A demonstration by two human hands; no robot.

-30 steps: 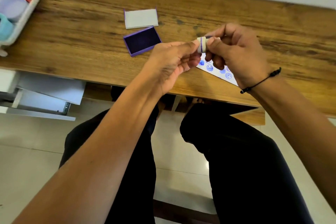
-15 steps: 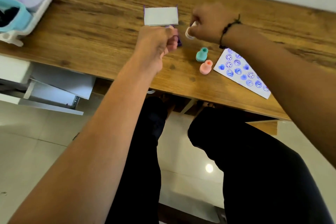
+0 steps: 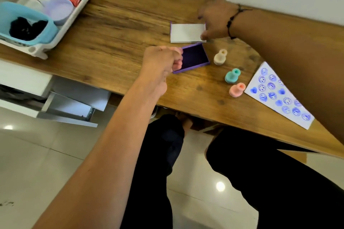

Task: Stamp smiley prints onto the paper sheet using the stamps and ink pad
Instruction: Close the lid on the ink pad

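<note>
The purple ink pad (image 3: 195,56) lies open on the wooden desk (image 3: 119,24), its dark ink face up. My left hand (image 3: 161,60) grips its left edge with curled fingers. Just behind it lies the pad's white lid (image 3: 186,32); my right hand (image 3: 216,17) holds the lid's right edge between thumb and fingers. Three stamps stand upright to the right of the pad: a beige stamp (image 3: 220,57), a teal stamp (image 3: 232,76) and a pink stamp (image 3: 237,89). The paper sheet (image 3: 290,109) lies at the right, covered with several blue smiley and heart prints, partly under my right forearm.
A white basket (image 3: 81,3) at the desk's far left holds a blue tub (image 3: 46,33), jars and small items. An open white drawer unit (image 3: 70,106) stands below the desk's left front edge. My legs are under the desk.
My right hand has set the beige stamp down beside the pad and moved onto the lid. My left hand has let go of the stamp and taken the ink pad's edge.
</note>
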